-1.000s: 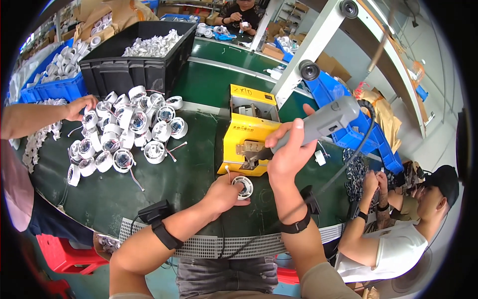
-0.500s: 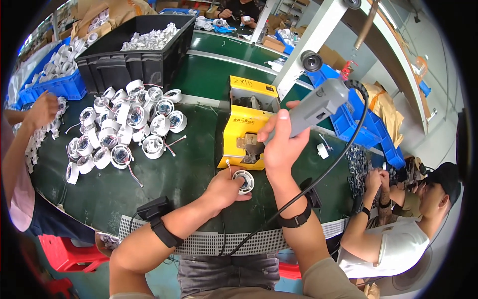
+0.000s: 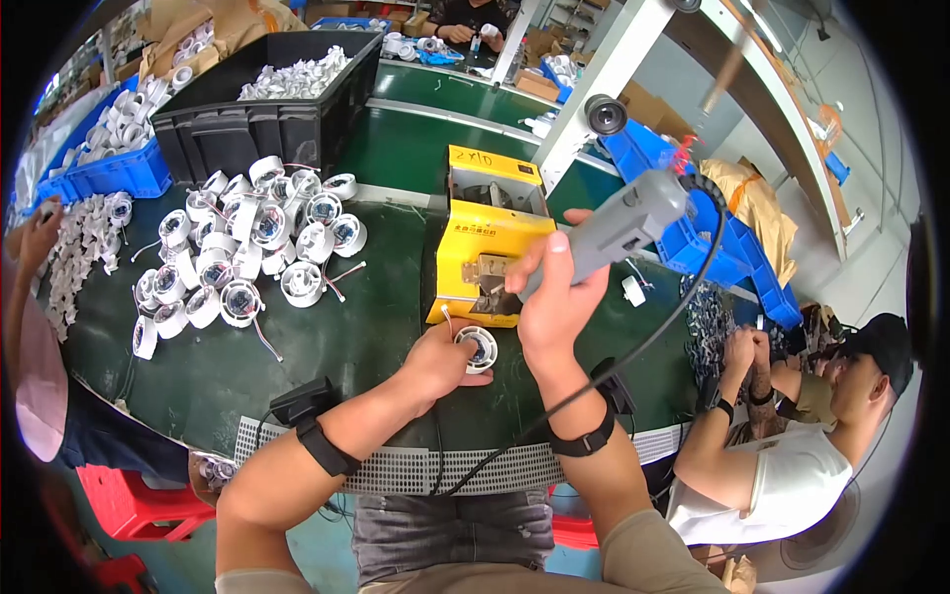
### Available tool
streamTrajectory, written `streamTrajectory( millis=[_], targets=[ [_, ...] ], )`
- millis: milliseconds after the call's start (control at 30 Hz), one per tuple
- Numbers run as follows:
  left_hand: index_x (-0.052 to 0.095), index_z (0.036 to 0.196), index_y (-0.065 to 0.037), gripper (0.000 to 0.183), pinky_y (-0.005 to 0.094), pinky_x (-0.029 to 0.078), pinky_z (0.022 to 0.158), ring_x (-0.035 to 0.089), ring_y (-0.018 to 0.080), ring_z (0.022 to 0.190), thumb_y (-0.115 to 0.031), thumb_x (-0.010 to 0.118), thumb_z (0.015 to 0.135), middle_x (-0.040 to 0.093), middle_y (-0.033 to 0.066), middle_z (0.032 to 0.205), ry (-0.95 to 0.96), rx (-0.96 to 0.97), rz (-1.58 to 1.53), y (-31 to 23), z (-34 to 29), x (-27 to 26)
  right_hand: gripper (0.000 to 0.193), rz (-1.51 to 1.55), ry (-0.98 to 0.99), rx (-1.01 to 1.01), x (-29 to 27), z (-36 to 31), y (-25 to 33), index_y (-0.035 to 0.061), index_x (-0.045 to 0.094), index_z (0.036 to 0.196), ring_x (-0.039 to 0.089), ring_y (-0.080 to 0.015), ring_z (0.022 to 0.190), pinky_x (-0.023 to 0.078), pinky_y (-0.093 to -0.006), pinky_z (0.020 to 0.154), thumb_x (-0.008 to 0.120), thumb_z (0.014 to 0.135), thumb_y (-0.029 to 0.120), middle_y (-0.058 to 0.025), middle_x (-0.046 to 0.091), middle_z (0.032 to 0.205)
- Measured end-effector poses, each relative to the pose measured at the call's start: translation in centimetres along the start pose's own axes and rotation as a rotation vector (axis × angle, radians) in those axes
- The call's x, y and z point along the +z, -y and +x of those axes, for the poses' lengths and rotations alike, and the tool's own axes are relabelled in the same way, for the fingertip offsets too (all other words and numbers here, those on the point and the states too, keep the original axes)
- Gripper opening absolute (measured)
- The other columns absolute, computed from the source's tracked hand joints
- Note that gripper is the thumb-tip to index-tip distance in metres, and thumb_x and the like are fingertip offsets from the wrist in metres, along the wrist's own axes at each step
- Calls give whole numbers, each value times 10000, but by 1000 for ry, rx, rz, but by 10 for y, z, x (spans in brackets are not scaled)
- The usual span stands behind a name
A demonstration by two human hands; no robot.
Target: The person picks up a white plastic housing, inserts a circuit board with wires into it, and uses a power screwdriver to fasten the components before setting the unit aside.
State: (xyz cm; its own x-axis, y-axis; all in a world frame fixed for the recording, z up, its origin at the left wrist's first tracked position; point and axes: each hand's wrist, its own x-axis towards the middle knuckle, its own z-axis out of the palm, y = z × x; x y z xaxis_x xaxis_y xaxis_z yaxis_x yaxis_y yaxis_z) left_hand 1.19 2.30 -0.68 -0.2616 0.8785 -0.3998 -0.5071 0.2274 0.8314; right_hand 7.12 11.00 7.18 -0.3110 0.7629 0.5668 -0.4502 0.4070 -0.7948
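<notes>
My left hand [image 3: 437,358] is closed around a round white housing [image 3: 477,349] with a circuit board inside, close to the near side of a yellow screw feeder [image 3: 491,241]. A short wire end pokes up beside the thumb. In my right hand [image 3: 556,302] is a thick grey electric screwdriver [image 3: 621,230], fingers wrapped round its lower body. It leans up to the right, with a black cable [image 3: 683,303] looping from its top end down across my forearm. Its bit is near the feeder's front, mostly hidden by my hand.
Many similar white housings [image 3: 237,247] lie piled on the green table at left. Behind them stand a black crate [image 3: 237,134] and a blue bin [image 3: 109,170] of white parts. Small screws or metal pieces [image 3: 708,337] lie at right, near a co-worker [image 3: 772,465]. A white post [image 3: 604,89] rises beyond the feeder.
The view has shifted slightly. My hands keep their grips, with the screwdriver and housing in nearly the same place by the feeder. At left, a co-worker's hand has drawn back from the parts.
</notes>
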Motion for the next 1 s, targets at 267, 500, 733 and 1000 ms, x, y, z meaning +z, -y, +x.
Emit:
streamTrajectory(
  millis=[267, 500, 733, 1000],
  targets=[
    [455, 1250, 49, 306, 363, 586, 822, 643, 243, 936, -45, 390, 967, 573, 142, 1124, 24, 16, 42, -6, -5, 1, 314, -4, 71, 26, -14, -28, 0, -6, 377, 1171, 466, -149, 457, 430, -291, 447, 469, 945, 191, -74, 474, 599],
    [443, 1264, 44, 316, 377, 585, 840, 619, 241, 996, -33, 393, 961, 542, 138, 1172, 29, 12, 43, -8, -8, 2, 311, -6, 85, 50, -14, -32, 1, -4, 384, 1169, 473, -146, 469, 434, -288, 463, 472, 948, 196, -74, 481, 610],
    [488, 1222, 32, 287, 324, 585, 782, 643, 204, 881, -76, 415, 967, 581, 125, 1087, -4, 35, 25, -4, -7, 2, 306, 7, 121, 127, -15, -34, -5, 5, 386, 1153, 483, -140, 474, 429, -283, 465, 497, 945, 200, -72, 494, 619],
    [495, 1213, 33, 282, 317, 590, 765, 645, 213, 888, -86, 424, 968, 590, 123, 1064, 2, 60, 106, -5, -4, 1, 378, 147, 210, 179, -19, -42, -10, -26, 380, 1132, 507, -130, 489, 427, -253, 477, 546, 916, 235, -65, 513, 617]
  ],
)
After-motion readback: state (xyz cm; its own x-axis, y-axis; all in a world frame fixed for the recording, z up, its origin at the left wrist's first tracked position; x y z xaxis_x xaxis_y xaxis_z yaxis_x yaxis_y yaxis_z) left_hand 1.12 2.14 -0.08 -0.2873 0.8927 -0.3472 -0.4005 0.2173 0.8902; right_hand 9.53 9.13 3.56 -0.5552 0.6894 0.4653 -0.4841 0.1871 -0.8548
